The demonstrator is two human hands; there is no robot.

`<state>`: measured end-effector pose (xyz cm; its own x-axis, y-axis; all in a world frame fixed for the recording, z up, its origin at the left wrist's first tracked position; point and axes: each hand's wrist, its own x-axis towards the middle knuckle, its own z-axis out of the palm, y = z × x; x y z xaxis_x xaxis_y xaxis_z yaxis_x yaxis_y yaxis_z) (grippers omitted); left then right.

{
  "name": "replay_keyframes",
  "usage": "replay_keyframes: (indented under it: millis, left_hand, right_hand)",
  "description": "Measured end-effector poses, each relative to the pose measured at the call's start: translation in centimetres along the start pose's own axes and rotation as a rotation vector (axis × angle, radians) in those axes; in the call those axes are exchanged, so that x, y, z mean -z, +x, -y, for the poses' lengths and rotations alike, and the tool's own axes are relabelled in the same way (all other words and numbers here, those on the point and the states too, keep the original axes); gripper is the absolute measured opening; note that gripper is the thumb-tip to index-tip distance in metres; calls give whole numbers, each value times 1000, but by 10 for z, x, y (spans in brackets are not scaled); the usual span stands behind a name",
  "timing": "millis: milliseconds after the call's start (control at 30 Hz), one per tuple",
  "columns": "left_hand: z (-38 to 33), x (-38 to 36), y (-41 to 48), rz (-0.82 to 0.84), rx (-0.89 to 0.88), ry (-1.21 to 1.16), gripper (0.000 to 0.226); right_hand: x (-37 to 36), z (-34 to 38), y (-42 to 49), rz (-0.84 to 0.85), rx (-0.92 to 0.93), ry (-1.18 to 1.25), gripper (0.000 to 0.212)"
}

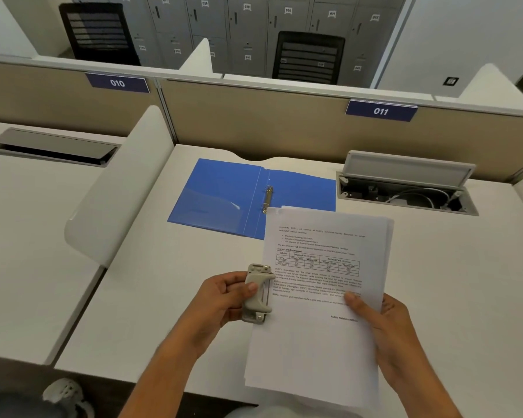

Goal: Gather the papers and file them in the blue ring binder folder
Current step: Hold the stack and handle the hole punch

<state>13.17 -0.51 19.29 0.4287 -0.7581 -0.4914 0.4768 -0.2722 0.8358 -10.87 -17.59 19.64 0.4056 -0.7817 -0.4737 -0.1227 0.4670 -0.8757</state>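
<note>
Stack of papers: gripped at its right edge by the closed right hand, held above the desk; its left edge is fed into a hole punch, around which the left hand is closed, presumably to make ring holes. Blue binder: laid open just behind, rings exposed, its near right corner hidden by the sheets; sheet count and small print cannot be made out.

A stack of white printed paper sheets is held upright-tilted above the white tabletop, text and a small table showing on the top page, its left edge slotted into a grey two-hole paper punch. Behind it, a blue plastic ring binder folder lies open and flat, its metal rings at the spine; the stack's upper corner overlaps the folder's right cover.
</note>
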Motion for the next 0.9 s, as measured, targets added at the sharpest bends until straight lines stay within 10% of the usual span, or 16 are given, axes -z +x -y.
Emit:
replay_keyframes:
  millis: [900]
  left_hand:
    - [13,41,12,-104,-50,-116,37]
  right_hand:
    - [3,7,3,38,1,18,27]
